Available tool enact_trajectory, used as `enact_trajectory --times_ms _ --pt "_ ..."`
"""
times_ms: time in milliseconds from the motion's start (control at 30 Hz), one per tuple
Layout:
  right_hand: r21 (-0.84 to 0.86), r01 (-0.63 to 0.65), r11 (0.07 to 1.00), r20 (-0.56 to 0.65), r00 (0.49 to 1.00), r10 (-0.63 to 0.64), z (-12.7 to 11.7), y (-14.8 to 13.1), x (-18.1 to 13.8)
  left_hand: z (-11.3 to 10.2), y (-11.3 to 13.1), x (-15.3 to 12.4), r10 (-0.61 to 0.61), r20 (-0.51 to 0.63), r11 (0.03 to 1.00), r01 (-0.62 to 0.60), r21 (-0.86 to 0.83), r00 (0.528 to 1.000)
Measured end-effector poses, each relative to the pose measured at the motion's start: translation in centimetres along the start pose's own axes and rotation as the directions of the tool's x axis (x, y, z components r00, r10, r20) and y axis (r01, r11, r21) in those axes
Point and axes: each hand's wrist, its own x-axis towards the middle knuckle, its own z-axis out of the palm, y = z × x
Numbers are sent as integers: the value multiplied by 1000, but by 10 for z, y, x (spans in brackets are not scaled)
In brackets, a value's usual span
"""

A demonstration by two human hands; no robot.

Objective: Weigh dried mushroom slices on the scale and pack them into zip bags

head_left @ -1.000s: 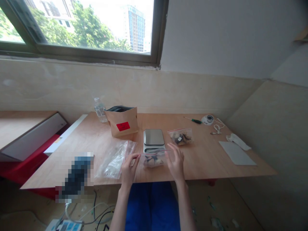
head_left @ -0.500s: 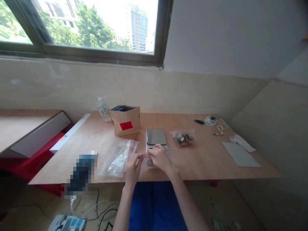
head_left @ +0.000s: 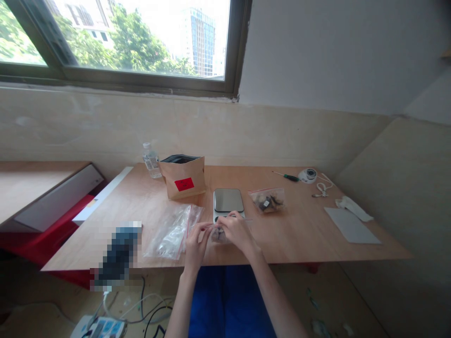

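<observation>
Both hands are together at the near side of a small weighing scale (head_left: pixel 229 201), pinching the top edge of a clear zip bag (head_left: pixel 219 234). My left hand (head_left: pixel 198 239) grips the bag's left end between thumb and fingers. My right hand (head_left: pixel 235 231) is closed on the same edge a little further right and covers part of it. Small greyish pieces show inside the bag; their kind is hard to make out. Left of my hands lies a pile of clear zip bags (head_left: pixel 172 234). Another zip bag (head_left: pixel 267 201) with dark parts lies to the right of the scale.
Behind the pile stands an open brown paper pouch (head_left: pixel 185 176) with a red label, beside a water bottle (head_left: pixel 151 162). Back right are a screwdriver (head_left: pixel 291 178), a dome camera (head_left: pixel 308 176) and a white sheet (head_left: pixel 352 226). A blurred-out dark object (head_left: pixel 120 253) overhangs the front left edge.
The fingers have shifted slightly along the bag's edge, and more of the greyish contents shows beneath them. Everything else on the table stays put.
</observation>
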Motion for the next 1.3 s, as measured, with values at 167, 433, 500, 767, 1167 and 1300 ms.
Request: enact_trajectory --times_ms 167,433,500,767,1167,1300 --pt "43 35 998 -6 999 -35 -2 3 -2 -3 -3 0 -30 -25 1000 30 -2 999" --pt "36 -10 999 15 1000 9 2 8 -3 -5 -6 0 -86 -30 996 85 -13 996" --pt "16 -7 1000 18 1000 7 2 6 -4 -3 -6 0 -106 -32 994 105 -32 994" --pt "48 -39 998 -36 999 41 1 14 -8 -7 -13 0 -133 -82 991 130 -35 988" --pt "122 -106 987 -68 991 115 4 23 -16 -11 -10 1 -199 -148 979 190 -72 969" --pt "155 -148 977 -74 984 161 5 26 -20 -9 -9 0 -242 -134 968 229 -105 961"
